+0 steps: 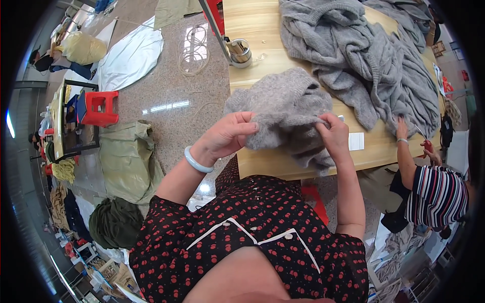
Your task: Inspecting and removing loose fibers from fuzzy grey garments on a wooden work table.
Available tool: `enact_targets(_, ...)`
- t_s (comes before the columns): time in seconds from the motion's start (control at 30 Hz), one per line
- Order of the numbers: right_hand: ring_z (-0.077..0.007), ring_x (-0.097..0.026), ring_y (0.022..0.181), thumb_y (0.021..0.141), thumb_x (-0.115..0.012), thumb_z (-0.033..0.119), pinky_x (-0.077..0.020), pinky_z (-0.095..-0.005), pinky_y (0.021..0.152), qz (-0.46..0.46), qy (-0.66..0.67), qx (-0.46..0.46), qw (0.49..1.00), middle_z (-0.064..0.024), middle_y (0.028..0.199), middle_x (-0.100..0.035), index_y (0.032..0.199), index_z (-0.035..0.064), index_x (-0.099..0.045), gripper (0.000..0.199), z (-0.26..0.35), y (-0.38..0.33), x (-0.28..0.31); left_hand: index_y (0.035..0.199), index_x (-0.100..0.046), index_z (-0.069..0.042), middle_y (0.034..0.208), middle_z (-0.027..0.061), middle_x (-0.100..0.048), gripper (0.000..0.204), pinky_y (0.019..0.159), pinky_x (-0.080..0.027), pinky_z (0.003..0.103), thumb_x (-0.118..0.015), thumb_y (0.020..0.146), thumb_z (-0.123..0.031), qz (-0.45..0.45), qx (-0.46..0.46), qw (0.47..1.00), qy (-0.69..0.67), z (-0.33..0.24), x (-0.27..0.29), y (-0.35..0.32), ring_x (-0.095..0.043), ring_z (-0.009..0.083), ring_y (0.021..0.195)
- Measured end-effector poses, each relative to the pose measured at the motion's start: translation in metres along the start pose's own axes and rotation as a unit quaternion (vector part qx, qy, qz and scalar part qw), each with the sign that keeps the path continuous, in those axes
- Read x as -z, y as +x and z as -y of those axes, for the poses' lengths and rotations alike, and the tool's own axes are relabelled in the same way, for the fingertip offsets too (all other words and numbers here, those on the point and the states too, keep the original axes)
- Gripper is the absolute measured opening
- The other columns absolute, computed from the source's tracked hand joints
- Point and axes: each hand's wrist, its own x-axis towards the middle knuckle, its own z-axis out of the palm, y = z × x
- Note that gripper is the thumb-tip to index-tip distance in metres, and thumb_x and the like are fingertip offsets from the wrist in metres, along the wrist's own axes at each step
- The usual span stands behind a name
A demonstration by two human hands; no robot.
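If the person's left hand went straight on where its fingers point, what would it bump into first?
Most likely the fuzzy grey knit piece it touches: the left hand points rightward into its folds. Beyond that, the right hand lies roughly in line, though depth is unclear.

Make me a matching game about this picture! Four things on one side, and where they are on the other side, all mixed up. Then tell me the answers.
Things:
1. pale blue bangle
2. metal cup
3. red stool
4. fluffy grey knit piece

Places:
A. standing on the wooden table
B. held by the left hand and the right hand
C. around the left wrist
D. away from the table, off to its left

Right pairs: 1-C, 2-A, 3-D, 4-B
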Motion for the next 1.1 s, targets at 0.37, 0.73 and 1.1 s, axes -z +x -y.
enact_targets(0.37,-0.0051,-0.049,0.073,0.077,-0.048,-0.007,-0.0388,-0.0167,0.067,0.018,0.230,0.130,0.964,-0.0004,0.081,-0.056,0.092,-0.0012,-0.055,0.017,0.066,-0.020,0.021,0.087,-0.055,-0.004,0.077,-0.0030,-0.056,0.010,0.054,-0.039,0.014,-0.057,0.080,-0.010,-0.107,-0.050,0.993,0.020,-0.014,-0.030,0.021,-0.049,0.0015,0.062)
enact_targets(0.73,-0.0101,-0.053,0.067,0.072,-0.055,-0.007,-0.0418,-0.0215,0.060,0.055,0.165,0.231,0.957,-0.0058,0.076,-0.058,0.087,-0.0002,-0.056,0.016,0.087,0.001,-0.006,0.092,-0.055,-0.002,0.086,0.0029,-0.059,0.012,0.064,-0.046,0.020,-0.054,0.082,-0.008,-0.062,-0.117,0.981,0.139,-0.011,-0.037,0.036,-0.055,0.0071,0.076)
enact_targets(1.1,-0.0254,-0.058,0.066,0.067,-0.054,-0.005,-0.0458,-0.0298,0.059,0.046,0.081,0.262,0.961,-0.0120,0.074,-0.058,0.082,0.0012,-0.055,0.016,0.074,0.012,-0.026,0.083,-0.058,0.001,0.080,0.0092,-0.057,0.014,0.062,-0.045,0.029,-0.061,0.070,0.000,-0.067,-0.404,0.627,0.663,-0.014,-0.031,0.033,-0.056,0.0204,0.073)
